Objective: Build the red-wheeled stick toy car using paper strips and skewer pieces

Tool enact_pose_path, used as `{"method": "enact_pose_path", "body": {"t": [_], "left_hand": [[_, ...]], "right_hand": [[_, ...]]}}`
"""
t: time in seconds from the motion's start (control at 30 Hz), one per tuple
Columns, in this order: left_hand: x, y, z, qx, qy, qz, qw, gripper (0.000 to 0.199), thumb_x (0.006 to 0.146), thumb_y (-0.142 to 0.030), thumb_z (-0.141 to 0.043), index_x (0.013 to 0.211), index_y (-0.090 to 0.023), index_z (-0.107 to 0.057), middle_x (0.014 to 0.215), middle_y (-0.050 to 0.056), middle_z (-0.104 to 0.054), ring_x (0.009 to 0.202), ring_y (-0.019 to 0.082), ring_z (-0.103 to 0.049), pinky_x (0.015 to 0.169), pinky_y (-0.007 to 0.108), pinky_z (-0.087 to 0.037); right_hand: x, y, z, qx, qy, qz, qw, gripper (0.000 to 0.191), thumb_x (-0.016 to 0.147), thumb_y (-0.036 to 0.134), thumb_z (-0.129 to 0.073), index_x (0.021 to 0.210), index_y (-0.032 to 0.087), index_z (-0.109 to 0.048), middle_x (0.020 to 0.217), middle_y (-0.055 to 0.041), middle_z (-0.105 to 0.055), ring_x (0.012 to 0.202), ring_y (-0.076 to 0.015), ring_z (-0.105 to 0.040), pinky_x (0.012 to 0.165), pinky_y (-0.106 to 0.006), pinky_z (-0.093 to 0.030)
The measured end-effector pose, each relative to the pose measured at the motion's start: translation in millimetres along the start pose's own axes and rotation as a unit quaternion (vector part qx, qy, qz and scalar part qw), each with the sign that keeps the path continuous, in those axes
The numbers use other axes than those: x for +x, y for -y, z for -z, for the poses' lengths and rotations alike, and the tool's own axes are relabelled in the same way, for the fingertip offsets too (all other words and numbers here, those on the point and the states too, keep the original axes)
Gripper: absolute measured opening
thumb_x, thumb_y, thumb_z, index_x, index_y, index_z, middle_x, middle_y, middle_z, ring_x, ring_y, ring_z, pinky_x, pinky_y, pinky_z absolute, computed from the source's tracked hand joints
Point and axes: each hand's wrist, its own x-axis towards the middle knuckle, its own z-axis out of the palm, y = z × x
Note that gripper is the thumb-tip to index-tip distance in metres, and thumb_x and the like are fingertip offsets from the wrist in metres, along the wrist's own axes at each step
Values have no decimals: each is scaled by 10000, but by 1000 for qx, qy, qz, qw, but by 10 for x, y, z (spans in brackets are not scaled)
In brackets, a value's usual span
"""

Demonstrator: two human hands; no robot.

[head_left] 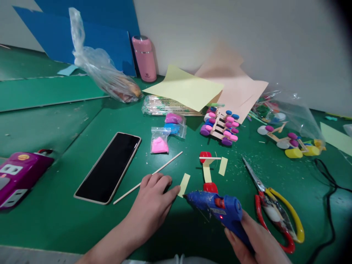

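Observation:
My right hand (255, 238) is wrapped round the grip of a blue hot glue gun (211, 203), whose small red light is lit. Its nozzle tip points left at the lower end of a pale yellow paper strip (184, 183) on the table. With its thumb my left hand (154, 196) presses the strip's lower left edge; its other fingers are curled, palm down. A thin wooden stick (165, 164) runs partly under that hand. Just beyond the gun lies a small piece with two red ends (205, 156) joined by a yellow strip, a short stick across its top. Another paper strip (223, 166) is beside it.
Scissors (264, 194) and a black cord (328, 205) lie right. A phone (110, 168) and purple power socket (22, 176) are left. Behind are clay bags (160, 141), stick assemblies (220, 126), paper sheets (189, 88), a pink flask (145, 60) and a plastic bag (110, 77).

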Motion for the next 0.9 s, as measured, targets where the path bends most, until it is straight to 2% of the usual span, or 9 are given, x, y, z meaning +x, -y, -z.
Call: {"method": "enact_pose_path", "body": {"t": [0.5,0.6,0.73,0.9], "left_hand": [[-9,-6,-13,16,-5,-5,1000,280,829,-148,-380,985,-225,-599,904,93,-520,854,243,-428,722,432,-351],[-12,-3,-19,17,-4,-5,1000,279,824,-145,-385,981,-228,-600,902,92,-519,853,243,-429,720,433,-351],[-18,-3,-29,17,-8,-6,1000,285,823,-139,-382,982,-231,-600,891,89,-518,847,239,-431,711,426,-351],[-13,-4,-36,24,-16,-8,1000,288,825,-141,-376,982,-225,-603,904,95,-519,854,242,-429,723,437,-354]], "right_hand": [[117,95,80,7,-29,-17,999,345,828,303,-413,1134,176,-512,899,-89,-697,725,-222,-681,626,-270,-558],[101,87,68,5,-38,-15,999,353,829,296,-405,1143,170,-504,893,-90,-697,727,-222,-681,622,-268,-558],[82,66,54,4,-17,-1,1000,342,823,278,-414,1133,172,-511,851,-77,-707,685,-212,-686,578,-246,-558],[127,125,74,6,-28,-31,999,341,839,294,-383,1124,165,-519,893,-93,-698,737,-219,-680,630,-261,-555]]}}
